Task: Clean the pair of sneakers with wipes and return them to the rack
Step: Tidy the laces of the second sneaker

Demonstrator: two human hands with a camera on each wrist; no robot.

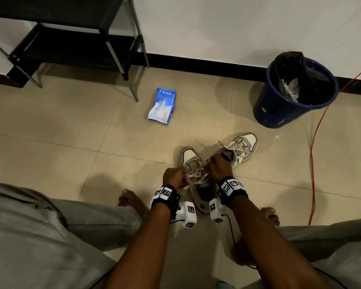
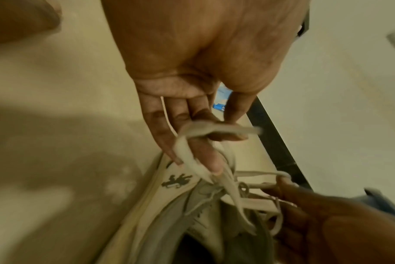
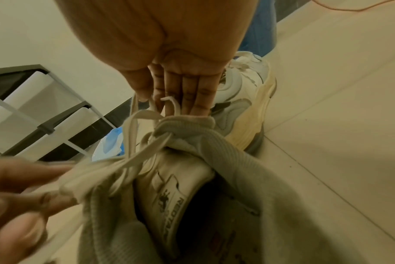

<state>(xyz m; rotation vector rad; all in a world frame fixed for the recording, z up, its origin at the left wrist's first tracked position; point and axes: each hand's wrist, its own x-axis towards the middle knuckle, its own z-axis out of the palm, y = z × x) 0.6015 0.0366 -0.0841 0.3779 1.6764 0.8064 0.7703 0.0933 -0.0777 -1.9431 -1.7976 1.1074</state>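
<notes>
Wipes pack (image 1: pixel 162 106) btwn rack (image 1: pixel 71 34) & bin (image 1: pixel 294 90), sneakers (image 1: pixel 217 163) nearer.

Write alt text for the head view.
Both hands, left hand and right hand, pinch the laces of the near sneaker on the tiled floor; its mate, a wipes pack and blue bin lie beyond.

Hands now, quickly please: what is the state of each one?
Left hand: pinches a shoelace of the near sneaker.
Right hand: pinches another lace end.
</notes>
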